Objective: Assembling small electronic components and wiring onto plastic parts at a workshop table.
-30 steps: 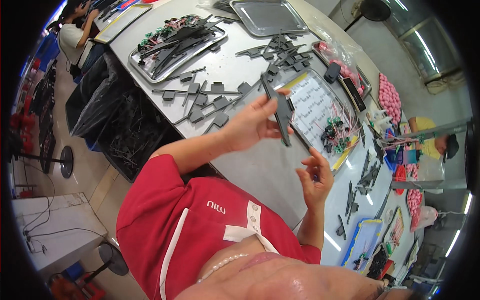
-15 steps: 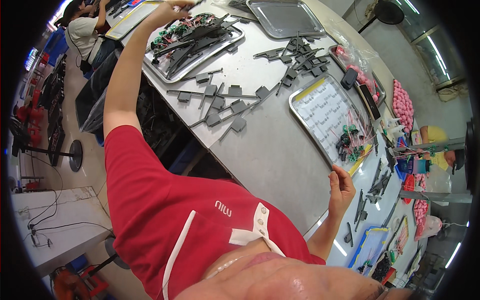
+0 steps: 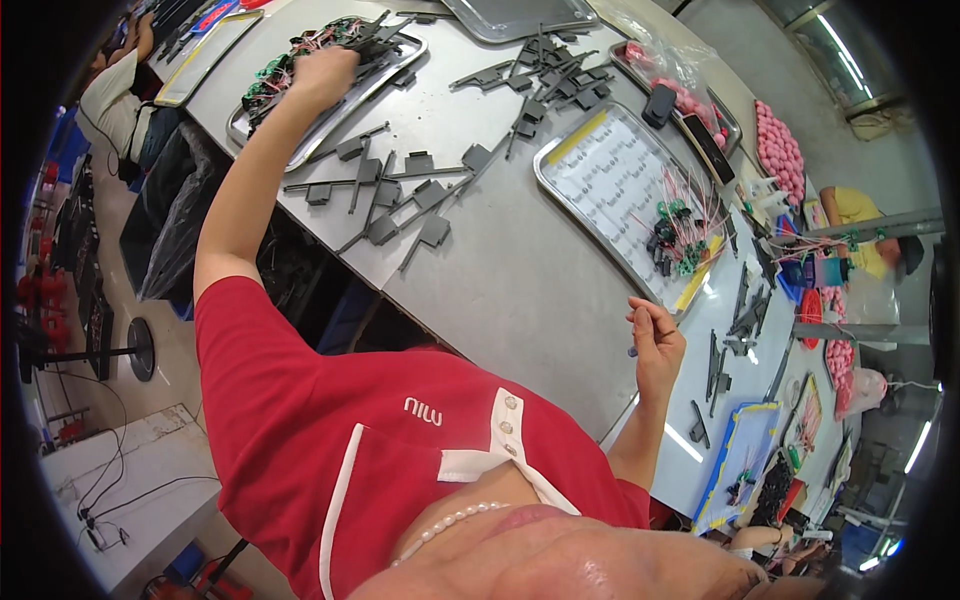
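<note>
My left hand point(image 3: 325, 75) reaches down onto a metal tray point(image 3: 310, 150) heaped with grey plastic parts point(image 3: 372, 50) and green circuit boards point(image 3: 268, 85) with thin wires. Its fingertips are hidden among the grey parts, so a grip there cannot be made out. Near the front corner of a second tray point(image 3: 590, 235), my right hand point(image 3: 655, 335) is raised with fingers curled together. A small dark tip pokes out below those fingers; what it belongs to is hidden. That tray carries a printed sheet and a cluster of green boards with pink and white wires point(image 3: 685, 235).
Loose grey brackets point(image 3: 430, 195) lie scattered between the trays, with more piled point(image 3: 560, 75) farther back. A metal tray point(image 3: 520, 15), a dark phone-like slab point(image 3: 708, 148) and pink balls point(image 3: 778, 150) stand beyond. A blue-edged tray point(image 3: 740, 465) lies at right. Other people point(image 3: 860, 215) are nearby.
My left hand has dropped from above the tray's far end, where it held something dark, onto the heap. My right hand stays near the sheet tray, now showing a small dark tip.
</note>
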`<state>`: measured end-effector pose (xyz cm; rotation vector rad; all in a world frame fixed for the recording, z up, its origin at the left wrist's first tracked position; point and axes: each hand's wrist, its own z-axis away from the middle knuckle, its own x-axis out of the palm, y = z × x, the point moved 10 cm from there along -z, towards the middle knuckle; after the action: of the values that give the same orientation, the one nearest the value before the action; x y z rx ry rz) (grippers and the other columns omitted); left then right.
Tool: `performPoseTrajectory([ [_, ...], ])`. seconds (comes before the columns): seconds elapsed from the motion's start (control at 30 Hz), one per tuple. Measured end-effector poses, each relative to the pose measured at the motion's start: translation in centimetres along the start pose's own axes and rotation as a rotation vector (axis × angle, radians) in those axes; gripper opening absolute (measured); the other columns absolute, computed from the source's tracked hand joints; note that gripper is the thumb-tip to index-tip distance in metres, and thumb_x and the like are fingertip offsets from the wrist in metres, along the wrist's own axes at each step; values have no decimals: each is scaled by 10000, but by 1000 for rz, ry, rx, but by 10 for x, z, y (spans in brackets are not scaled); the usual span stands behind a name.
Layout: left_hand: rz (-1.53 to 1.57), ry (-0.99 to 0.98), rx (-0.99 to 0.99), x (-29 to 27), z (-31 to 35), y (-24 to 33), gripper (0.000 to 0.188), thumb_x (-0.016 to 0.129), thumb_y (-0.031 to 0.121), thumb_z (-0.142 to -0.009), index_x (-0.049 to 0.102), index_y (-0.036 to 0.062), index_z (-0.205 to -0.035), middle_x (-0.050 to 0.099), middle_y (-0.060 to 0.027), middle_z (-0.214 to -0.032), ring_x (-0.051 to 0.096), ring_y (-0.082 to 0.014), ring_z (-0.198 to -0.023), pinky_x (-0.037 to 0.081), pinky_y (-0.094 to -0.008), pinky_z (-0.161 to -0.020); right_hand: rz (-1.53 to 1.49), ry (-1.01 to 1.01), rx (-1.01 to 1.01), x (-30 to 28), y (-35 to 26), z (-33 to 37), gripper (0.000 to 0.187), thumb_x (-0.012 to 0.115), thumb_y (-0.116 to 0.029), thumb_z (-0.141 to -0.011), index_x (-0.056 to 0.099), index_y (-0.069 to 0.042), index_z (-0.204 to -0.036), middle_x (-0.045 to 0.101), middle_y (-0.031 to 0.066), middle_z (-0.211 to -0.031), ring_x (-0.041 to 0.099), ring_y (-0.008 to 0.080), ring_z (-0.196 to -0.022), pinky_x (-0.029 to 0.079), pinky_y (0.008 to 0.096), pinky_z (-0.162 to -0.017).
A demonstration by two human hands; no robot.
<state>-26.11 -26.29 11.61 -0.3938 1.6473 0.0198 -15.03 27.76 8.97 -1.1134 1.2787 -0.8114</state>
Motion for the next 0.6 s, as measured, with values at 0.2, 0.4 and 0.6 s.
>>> performPoseTrajectory([
  [0.2, 337, -172, 379, 0, 29, 185, 413, 599, 447, -799, 646, 54, -917, 648, -140, -879, 616, -305, -849, 489, -388, -726, -38, -53, 93, 5, 12, 6, 234, 523, -203, -923, 641, -16, -999, 586, 6, -788, 471, 46, -674, 362, 172, -600],
  [0.4, 489, -237, 550, 28, 58, 266, 266, 641, 201, -718, 589, 0, -883, 613, -173, -884, 581, -328, -905, 466, -393, -785, -112, -133, 128, 15, 14, 7, 254, 457, -203, -946, 630, -24, -995, 601, 9, -769, 496, 54, -649, 400, 187, -568],
  [0.6, 562, -211, 694, -6, 70, 278, 101, 559, 49, -718, 639, 2, -757, 603, -177, -835, 582, -333, -824, 466, -401, -740, 8, -151, 112, -8, 20, -5, 289, 440, -242, -950, 635, -32, -988, 589, 11, -687, 465, 55, -557, 396, 212, -529],
])
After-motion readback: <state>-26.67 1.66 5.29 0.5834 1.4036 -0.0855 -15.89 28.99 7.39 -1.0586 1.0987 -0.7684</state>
